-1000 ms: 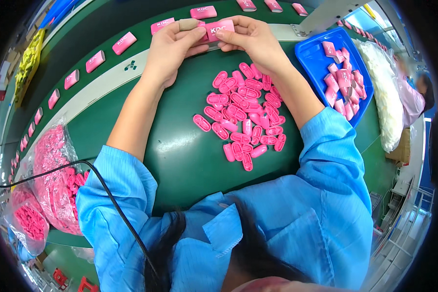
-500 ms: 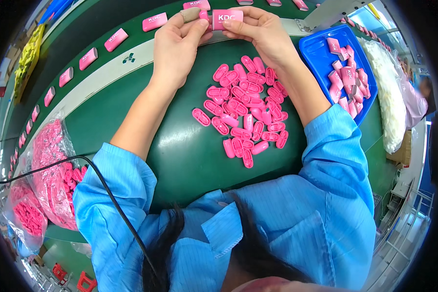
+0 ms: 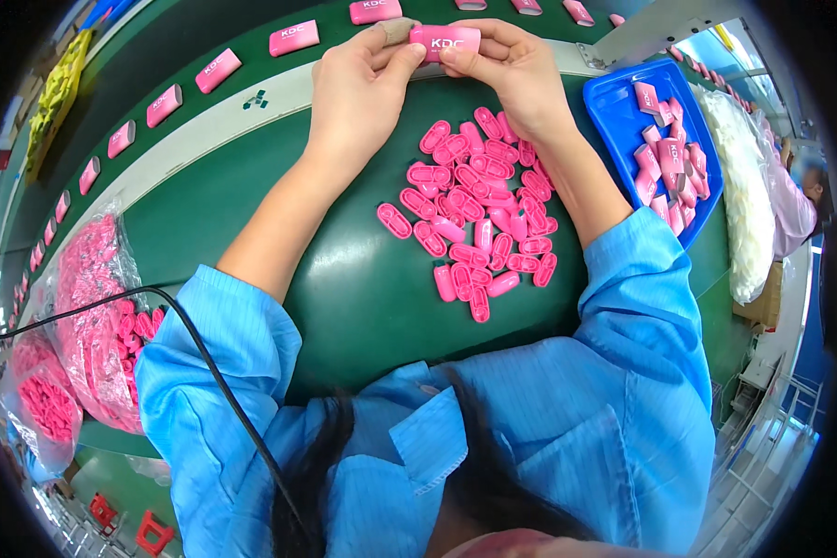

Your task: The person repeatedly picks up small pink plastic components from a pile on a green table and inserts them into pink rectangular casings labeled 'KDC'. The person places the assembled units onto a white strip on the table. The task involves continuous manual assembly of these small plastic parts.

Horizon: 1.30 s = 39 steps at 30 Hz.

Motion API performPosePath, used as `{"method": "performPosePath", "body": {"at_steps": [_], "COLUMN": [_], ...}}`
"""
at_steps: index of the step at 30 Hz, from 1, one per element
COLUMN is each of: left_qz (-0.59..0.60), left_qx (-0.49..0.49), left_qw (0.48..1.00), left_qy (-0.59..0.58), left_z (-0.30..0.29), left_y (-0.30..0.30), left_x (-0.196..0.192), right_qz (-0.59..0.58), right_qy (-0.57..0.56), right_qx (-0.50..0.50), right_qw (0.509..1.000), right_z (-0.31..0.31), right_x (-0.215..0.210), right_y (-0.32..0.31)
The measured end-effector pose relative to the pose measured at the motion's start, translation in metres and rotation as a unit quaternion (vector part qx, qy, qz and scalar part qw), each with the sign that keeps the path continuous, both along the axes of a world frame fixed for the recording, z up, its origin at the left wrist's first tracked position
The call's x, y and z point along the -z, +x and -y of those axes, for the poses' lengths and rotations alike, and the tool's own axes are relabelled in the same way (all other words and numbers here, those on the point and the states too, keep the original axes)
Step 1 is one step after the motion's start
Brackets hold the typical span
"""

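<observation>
At the far edge of the green worktop, my right hand (image 3: pixel 530 88) grips a flat pink case (image 3: pixel 460 39) by its right side, thumb in front. My left hand (image 3: pixel 355 98) is closed on a pink end cap (image 3: pixel 417 37) that sits against the case's left end; whether it is fully seated I cannot tell. A tan cover wraps one left finger. Between my forearms lies a loose pile of oval pink end caps (image 3: pixel 484 209), some hollow side up, others on their sides.
Pink cases (image 3: pixel 293 38) stand spaced along a green conveyor belt behind a pale rail (image 3: pixel 191 138). To the right, a blue tray (image 3: pixel 609 107) holds more cases. Clear bags of pink parts (image 3: pixel 93 316) lie left, with a black cable (image 3: pixel 195 344) across my left arm. A person in pink (image 3: pixel 792 214) is far right.
The cap in my left hand has come up against the case's left end, where a gap showed before. Both hands have shifted slightly right. Cases on the belt have moved slightly left.
</observation>
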State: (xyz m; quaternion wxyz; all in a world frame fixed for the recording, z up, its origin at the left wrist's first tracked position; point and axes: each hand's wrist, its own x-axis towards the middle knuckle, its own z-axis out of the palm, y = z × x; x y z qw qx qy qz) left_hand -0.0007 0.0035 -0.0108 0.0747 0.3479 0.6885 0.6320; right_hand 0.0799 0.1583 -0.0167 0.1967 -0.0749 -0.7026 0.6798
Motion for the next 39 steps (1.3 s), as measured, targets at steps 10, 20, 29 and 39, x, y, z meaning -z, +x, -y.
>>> {"method": "performPosePath", "body": {"at_steps": [10, 20, 29, 39], "left_qz": [-0.282, -0.298, -0.339, 0.018], "left_qx": [-0.067, 0.052, 0.082, 0.071], "left_qw": [0.942, 0.935, 0.893, 0.988], "left_qy": [-0.166, -0.185, -0.283, -0.137], "left_z": [-0.005, 0.015, 0.029, 0.021], "left_y": [0.0, -0.001, 0.013, -0.025], "left_x": [0.015, -0.008, -0.01, 0.002], "right_qz": [0.024, 0.111, -0.106, -0.119], "right_qy": [0.176, 0.388, 0.492, 0.571], "right_qx": [0.113, 0.159, -0.215, -0.098], "right_qw": [0.978, 0.901, 0.837, 0.806], "right_z": [0.02, -0.018, 0.053, 0.083], "right_x": [-0.012, -0.009, -0.036, -0.01], "right_y": [-0.011, -0.072, 0.11, 0.075]}}
